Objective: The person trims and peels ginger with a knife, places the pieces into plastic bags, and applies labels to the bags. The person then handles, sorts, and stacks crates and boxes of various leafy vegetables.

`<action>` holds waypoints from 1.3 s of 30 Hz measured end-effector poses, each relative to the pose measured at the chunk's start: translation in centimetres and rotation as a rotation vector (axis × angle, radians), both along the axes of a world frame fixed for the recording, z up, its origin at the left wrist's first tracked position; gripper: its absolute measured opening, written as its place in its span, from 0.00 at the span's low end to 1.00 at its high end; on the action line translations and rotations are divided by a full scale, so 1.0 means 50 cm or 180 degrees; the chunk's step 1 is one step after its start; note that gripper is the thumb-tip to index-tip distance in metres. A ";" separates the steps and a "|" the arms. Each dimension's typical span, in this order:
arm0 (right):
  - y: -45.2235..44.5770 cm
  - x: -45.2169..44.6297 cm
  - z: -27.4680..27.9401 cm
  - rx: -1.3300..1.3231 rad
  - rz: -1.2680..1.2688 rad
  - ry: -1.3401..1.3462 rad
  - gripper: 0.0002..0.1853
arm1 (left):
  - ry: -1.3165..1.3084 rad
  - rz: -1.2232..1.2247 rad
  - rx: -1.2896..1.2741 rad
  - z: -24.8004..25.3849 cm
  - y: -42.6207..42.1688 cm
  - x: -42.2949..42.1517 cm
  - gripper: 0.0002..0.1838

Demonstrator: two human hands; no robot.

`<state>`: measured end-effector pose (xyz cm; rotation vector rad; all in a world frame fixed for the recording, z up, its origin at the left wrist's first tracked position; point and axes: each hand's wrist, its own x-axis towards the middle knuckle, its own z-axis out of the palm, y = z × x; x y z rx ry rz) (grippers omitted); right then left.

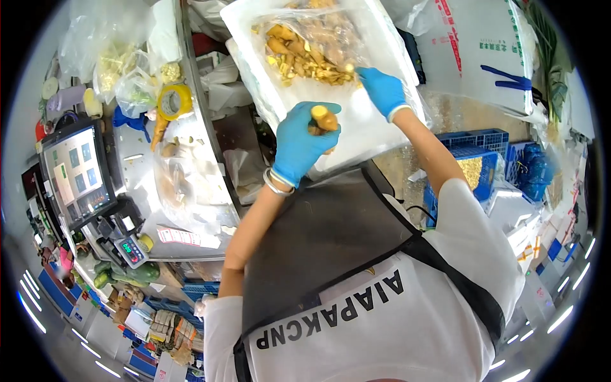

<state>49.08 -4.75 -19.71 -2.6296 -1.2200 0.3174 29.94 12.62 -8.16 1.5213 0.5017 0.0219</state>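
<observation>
My left hand [302, 140], in a blue glove, is wrapped round a piece of ginger [324, 118] with a pale yellow cut end facing up. My right hand [382, 91], also gloved in blue, reaches over the right part of a white foam box [394, 44]. Its fingers are drawn together by a small pale round piece at the edge of the ginger pile [293, 54]; whether they grip it is hard to tell. Clear plastic covers part of the pile, which lies at the far end of the box.
Left of me stands a metal worktop [203, 235] with yellow tape [174, 102], plastic bags, a touchscreen [76, 172] and a scale display [132, 251]. Blue crates [474, 138] sit to the right, below a large white sack [471, 51]. A dark apron [305, 254] covers my front.
</observation>
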 end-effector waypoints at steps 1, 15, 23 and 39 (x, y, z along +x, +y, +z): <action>0.000 -0.005 0.001 0.0391 -0.0431 0.0206 0.14 | -0.0083 0.0271 -0.0586 0.011 0.007 -0.002 0.15; 0.130 -0.144 0.221 0.1499 -0.0979 0.4311 0.18 | 0.0061 0.1038 -0.1058 -0.010 0.068 -0.099 0.42; 0.162 -0.138 0.244 0.0353 -0.0480 0.3969 0.22 | 0.0847 -0.1025 0.2932 0.016 0.067 -0.096 0.39; 0.065 -0.078 -0.081 -0.0273 0.0306 -0.0032 0.13 | 0.0281 -0.0704 -0.1833 0.045 0.065 -0.192 0.27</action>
